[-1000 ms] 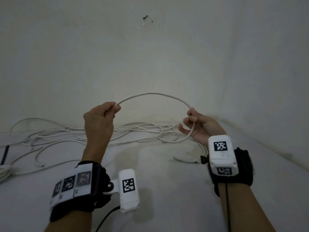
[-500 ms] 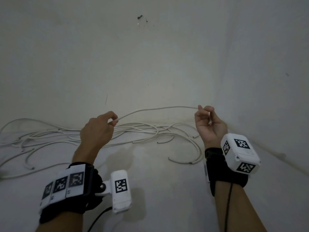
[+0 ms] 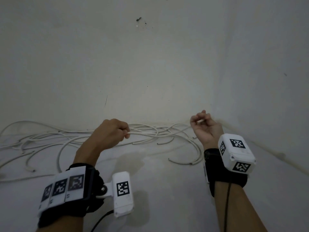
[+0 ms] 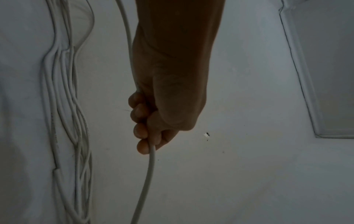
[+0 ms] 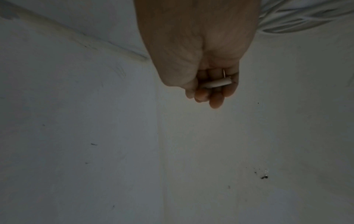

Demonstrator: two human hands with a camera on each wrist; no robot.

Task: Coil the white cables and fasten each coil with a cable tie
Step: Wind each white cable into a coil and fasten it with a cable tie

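We note bare forearms, no sleeves. The left hand [image 3: 108, 134] carries a black wrist strap [image 3: 71, 190] bearing a white band of three square black-and-white markers, with a white camera box [image 3: 122, 193] on a bracket and screw. The right hand [image 3: 205, 129] wears a black strap holding a white box [image 3: 235, 154] with two markers. A black cable [image 3: 225, 206] runs down each forearm.

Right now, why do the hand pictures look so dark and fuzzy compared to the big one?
Head view: dim but even light, soft shadows on the floor under the wrist cameras, the white cable sharp enough. Left wrist view: the left hand is backlit by the pale wall, so it is nearly a silhouette. Right wrist view: the right hand and cable end look soft and grainy.
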